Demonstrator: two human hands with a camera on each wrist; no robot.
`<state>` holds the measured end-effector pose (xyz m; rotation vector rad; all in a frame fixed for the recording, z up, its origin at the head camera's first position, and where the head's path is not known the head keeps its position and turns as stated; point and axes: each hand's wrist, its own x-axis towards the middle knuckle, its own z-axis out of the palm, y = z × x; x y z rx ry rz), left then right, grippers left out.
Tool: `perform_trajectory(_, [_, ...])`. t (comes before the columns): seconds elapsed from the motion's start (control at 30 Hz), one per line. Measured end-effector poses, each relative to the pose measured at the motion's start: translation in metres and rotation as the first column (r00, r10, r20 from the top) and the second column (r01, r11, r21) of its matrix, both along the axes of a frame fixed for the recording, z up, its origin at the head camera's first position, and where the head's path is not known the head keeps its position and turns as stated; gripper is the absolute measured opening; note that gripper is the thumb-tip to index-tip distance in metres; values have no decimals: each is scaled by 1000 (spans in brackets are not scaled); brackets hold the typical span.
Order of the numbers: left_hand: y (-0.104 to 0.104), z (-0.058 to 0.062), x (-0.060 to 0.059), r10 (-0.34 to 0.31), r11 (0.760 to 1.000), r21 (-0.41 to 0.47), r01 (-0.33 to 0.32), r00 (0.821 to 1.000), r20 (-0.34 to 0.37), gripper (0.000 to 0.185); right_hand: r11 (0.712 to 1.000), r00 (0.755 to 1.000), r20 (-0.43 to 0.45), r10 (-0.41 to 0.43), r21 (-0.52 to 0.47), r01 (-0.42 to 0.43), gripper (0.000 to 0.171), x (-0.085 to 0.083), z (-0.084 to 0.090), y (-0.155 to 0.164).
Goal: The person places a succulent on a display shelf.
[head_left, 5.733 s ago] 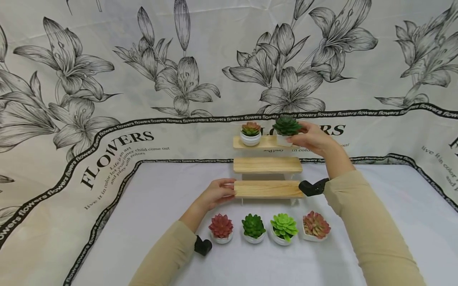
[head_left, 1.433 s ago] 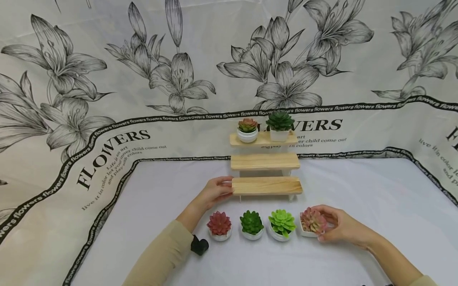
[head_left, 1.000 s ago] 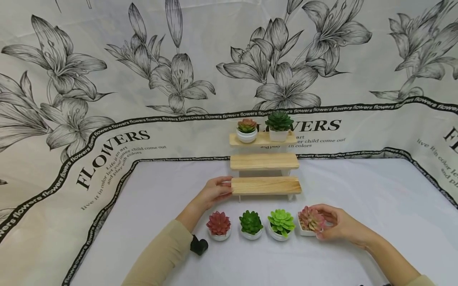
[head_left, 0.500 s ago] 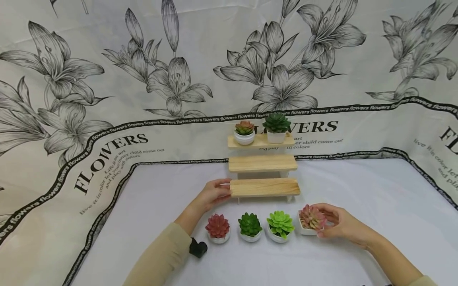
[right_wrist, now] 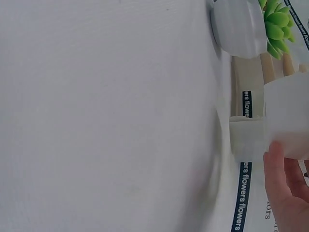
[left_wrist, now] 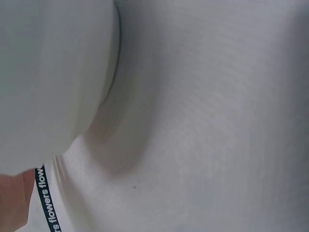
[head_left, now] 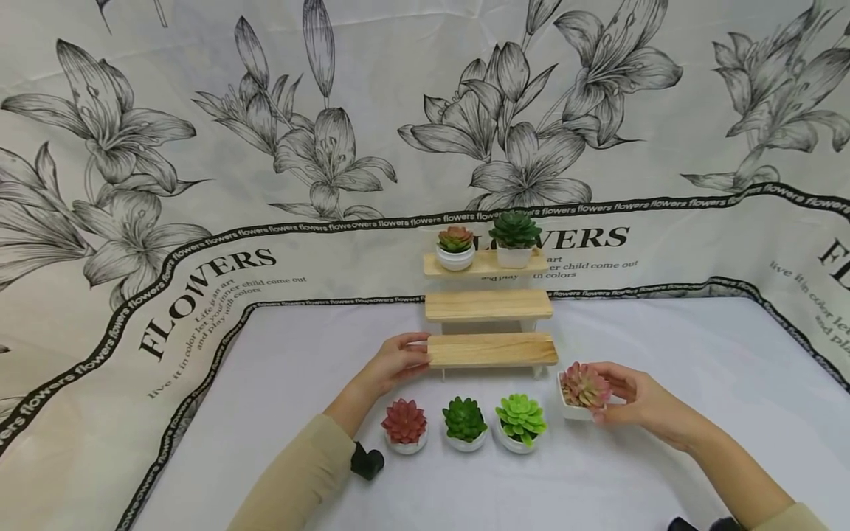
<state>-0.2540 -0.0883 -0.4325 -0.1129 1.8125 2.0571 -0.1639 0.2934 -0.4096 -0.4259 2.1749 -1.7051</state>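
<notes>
My right hand (head_left: 654, 405) grips a pink potted succulent (head_left: 584, 386), thumb at the front of its white square pot, fingers behind. In the right wrist view the pot (right_wrist: 288, 116) is raised above the white cloth, fingertips against its side. My left hand (head_left: 397, 361) holds the left end of the lowest wooden tier of a three-step display stand (head_left: 491, 350). A white pot (left_wrist: 48, 82) fills the upper left of the left wrist view, hiding most of that hand. On the top tier sit a reddish-green succulent (head_left: 455, 248) and a dark green one (head_left: 515, 238).
In front of the stand are a red succulent (head_left: 405, 424), a green one (head_left: 464, 422) and a bright green one (head_left: 521, 420), in round white pots. A flower-printed cloth (head_left: 345, 258) hangs behind the white-covered table (head_left: 299, 383).
The dark green succulent, earlier in my right hand, now stands on the top tier. My right hand has since taken the pink succulent and raised it slightly. The left hand stays at the stand.
</notes>
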Motion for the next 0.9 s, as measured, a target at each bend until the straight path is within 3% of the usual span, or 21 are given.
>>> perform_trajectory(0.23, [0, -1, 0, 9, 1000, 1, -9, 1000, 10, 47, 995, 998, 7, -66, 75, 66, 72, -6, 13, -5])
perform_trajectory(0.9, [1, 1, 0, 17, 1000, -13, -17, 999, 28, 48, 989, 996, -57, -74, 125, 80, 72, -24, 40, -19])
